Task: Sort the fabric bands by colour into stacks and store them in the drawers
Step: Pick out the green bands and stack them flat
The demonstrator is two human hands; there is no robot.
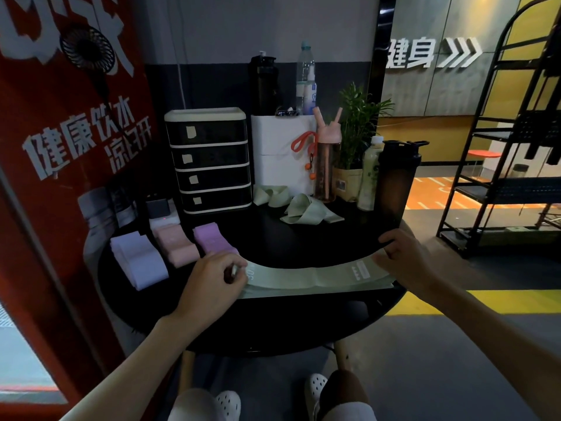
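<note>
Left hand [212, 275] and right hand [400, 256] are each pinching an end of the green bands [309, 278], which are lying along the near edge of the counter [288, 323], long axis running left-right; the drawers [212, 159] are standing behind-left, nearer the left hand.

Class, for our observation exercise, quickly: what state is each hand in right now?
Left hand: closed, pinching the left end of the green band.
Right hand: closed, pinching that band's right end.
</note>
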